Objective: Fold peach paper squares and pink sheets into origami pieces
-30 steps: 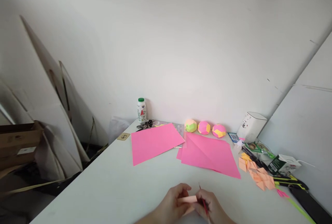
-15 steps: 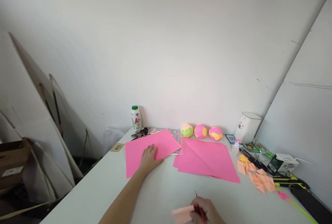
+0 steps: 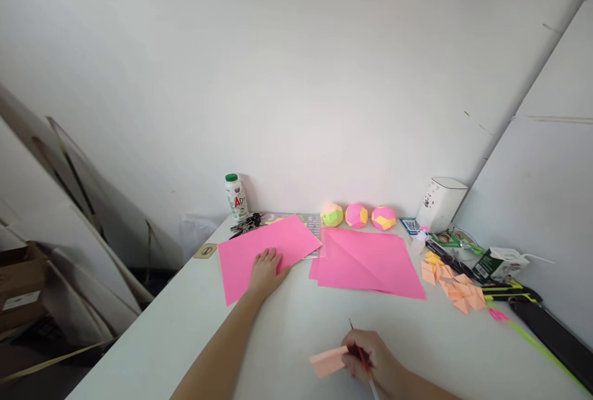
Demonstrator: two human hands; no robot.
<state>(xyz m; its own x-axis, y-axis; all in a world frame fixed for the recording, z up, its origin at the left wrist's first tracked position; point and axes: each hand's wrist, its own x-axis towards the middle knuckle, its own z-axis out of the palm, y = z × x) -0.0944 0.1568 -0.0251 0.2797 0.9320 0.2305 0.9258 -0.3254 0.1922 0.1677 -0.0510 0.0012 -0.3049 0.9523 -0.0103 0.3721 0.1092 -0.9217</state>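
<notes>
My left hand [image 3: 265,273] lies flat, fingers spread a little, on a pink paper sheet [image 3: 287,236] at the left of the table. Near the front edge of the view, my right hand [image 3: 373,357] is closed round a thin red tool [image 3: 362,358] with a dark pointed tip and a pale lower end; its exact kind I cannot make out. Those same fingers pinch a folded peach paper piece [image 3: 328,362], which sticks out to the left. More pink sheets [image 3: 365,261] lie stacked beyond the right hand, one with a diagonal crease.
Three paper balls [image 3: 356,216] sit along the wall. A white bottle [image 3: 236,197] and black-handled pliers [image 3: 248,223] stand back left. Peach folded pieces [image 3: 456,289], a white container [image 3: 440,205], a small box [image 3: 500,264] and a black phone-like slab [image 3: 551,326] line the right.
The view has tilted down slightly, so the table sits higher in it. More of my right hand and the tool shows. My left hand stays on the pink sheet.
</notes>
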